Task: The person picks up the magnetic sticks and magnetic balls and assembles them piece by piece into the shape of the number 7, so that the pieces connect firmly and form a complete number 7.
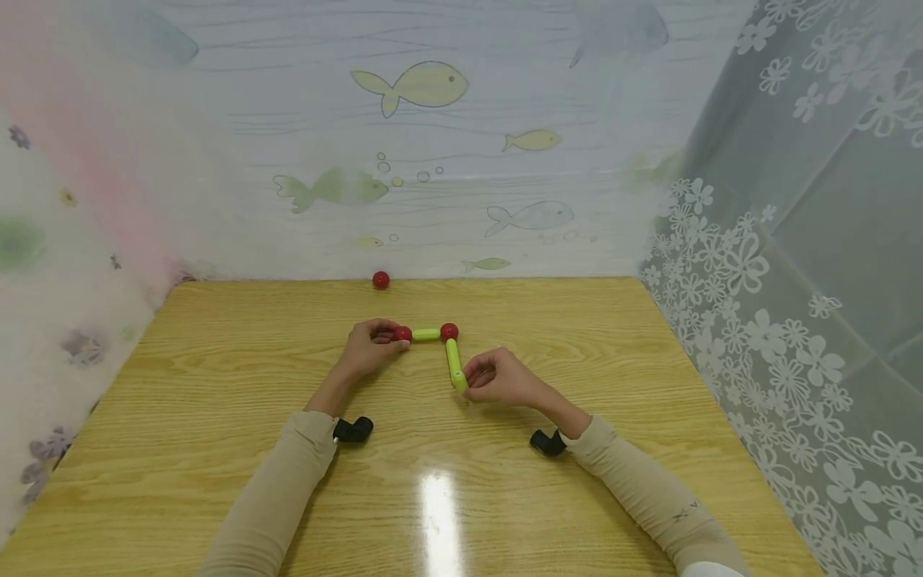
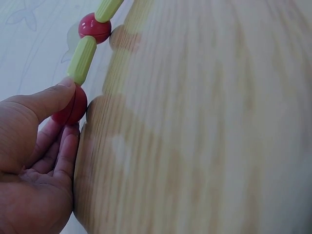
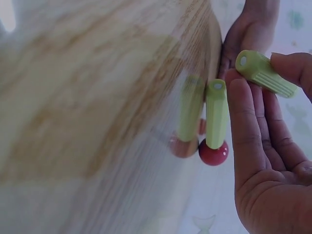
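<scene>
My left hand [image 1: 370, 350] pinches a red ball [image 2: 72, 108] between thumb and fingers, low at the tabletop. From that ball a light green rod [image 1: 426, 334] runs to a second red ball [image 1: 449, 331]. A second green rod [image 3: 216, 114] lies on the table, joined to this second ball and pointing toward me. Its free end shows a small silvery disc. My right hand [image 1: 506, 377] holds a third green rod [image 3: 267, 74] between thumb and fingers, raised beside that free end. In the right wrist view a gap shows between these two rods.
Another red ball [image 1: 380, 280] sits at the table's back edge, close to the patterned curtain [image 1: 433, 200]. Black wrist devices [image 1: 353, 430] are at both sleeve cuffs. The wooden table [image 1: 180, 449] reflects a bright light near its front.
</scene>
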Demonstrator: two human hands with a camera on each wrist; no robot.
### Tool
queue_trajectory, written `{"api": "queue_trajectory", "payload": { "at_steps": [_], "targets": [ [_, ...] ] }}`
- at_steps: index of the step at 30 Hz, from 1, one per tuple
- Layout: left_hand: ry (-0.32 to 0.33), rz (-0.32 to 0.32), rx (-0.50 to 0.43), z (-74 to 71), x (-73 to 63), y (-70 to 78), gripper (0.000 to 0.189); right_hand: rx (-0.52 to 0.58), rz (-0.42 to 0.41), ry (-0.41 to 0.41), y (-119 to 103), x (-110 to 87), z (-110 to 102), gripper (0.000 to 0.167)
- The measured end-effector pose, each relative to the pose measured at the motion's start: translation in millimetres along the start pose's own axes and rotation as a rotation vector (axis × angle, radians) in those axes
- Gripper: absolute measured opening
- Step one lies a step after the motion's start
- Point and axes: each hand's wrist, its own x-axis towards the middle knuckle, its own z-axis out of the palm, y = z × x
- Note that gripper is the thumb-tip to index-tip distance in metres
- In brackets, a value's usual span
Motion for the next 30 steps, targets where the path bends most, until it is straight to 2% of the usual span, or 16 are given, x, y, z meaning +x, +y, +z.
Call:
{"api": "queue_trajectory", "payload": {
  "at_steps": [6, 15, 30],
  "targets": [
    [0.005, -0.003, -0.004, 0.1, -0.8, 1.0, 0.045, 0.005, 0.021, -0.013, 0.9, -1.1, -1.3, 0.021],
    [0.015, -0.003, -0.004, 0.2, -0.3, -0.4, 0.046, 0.033, 0.144, -0.044, 2.6, -3.6, -1.8, 0.025],
    [0.014, -0.012, -0.005, 0.7, -0.7, -0.7, 0.047, 0.054, 0.247, -0.109, 0.9, -6.1, 2.9, 0.023]
  ]
}}
